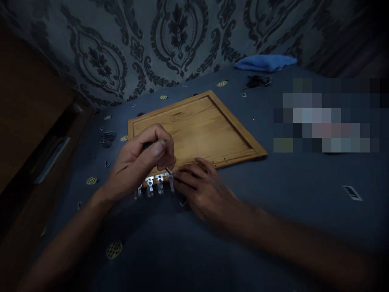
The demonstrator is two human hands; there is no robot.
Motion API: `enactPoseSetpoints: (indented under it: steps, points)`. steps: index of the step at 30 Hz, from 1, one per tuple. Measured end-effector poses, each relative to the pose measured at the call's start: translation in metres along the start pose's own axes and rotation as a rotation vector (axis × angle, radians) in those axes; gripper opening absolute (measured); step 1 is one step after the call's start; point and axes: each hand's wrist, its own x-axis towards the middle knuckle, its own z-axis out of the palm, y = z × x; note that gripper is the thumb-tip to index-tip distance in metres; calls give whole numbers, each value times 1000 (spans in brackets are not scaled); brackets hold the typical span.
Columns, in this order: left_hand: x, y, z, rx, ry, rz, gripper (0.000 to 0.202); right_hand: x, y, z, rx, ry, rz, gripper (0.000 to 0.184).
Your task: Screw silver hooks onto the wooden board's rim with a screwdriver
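Observation:
A wooden framed panel [200, 129] lies flat on a dark blue patterned cloth. At its near edge sits a row of shiny metal brackets [154, 182]. My left hand [139, 162] is closed round a dark-handled tool [153, 144] that looks like a screwdriver, its tip pointing down at the brackets. My right hand [203, 186] rests on the cloth beside the panel's edge, its fingers stretched towards the rightmost bracket and touching it or nearly so. What lies under those fingertips is hidden.
A folded blue cloth [264, 63] and a small dark object [257, 81] lie at the back right. Loose metal parts [106, 138] sit left of the panel. A wooden cabinet [27, 117] stands at the left. A patterned wall [179, 36] rises behind.

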Motion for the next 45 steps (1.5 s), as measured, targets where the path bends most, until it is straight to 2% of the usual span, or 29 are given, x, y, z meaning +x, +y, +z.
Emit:
enactPoseSetpoints:
  steps: [4, 10, 14, 16, 21, 25, 28, 33, 37, 45]
  points:
    - [0, 0, -1, -35, 8, 9, 27, 0, 0, 0, 10, -18, 8, 29]
    - [-1, 5, -1, 28, -166, -58, 25, 0, -2, -1, -8, -27, 10, 27]
    - [2, 6, -5, 68, -200, -58, 25, 0, -2, -2, -7, -30, 11, 27]
    - [2, 8, -9, 159, -207, -42, 24, 0, -1, -2, 1, -31, 9, 26]
    - [-1, 24, -22, 570, -265, 44, 21, 1, -1, -3, 3, -10, 8, 26]
    - [-3, 40, -23, 860, -308, 14, 12, 1, 0, -3, 14, -27, 5, 27]
    - [-5, 45, -21, 1014, -283, -18, 9, 1, 0, -2, 10, -34, 2, 29]
    - [-8, 39, -17, 1144, -195, 61, 11, -1, 1, 0, -7, -33, 4, 31]
    - [-10, 34, -16, 1129, -160, 58, 10, -1, 1, 1, -14, -41, 8, 32]
    - [-17, 30, -9, 1092, -68, -35, 14, -1, 1, 3, 11, 0, 10, 31]
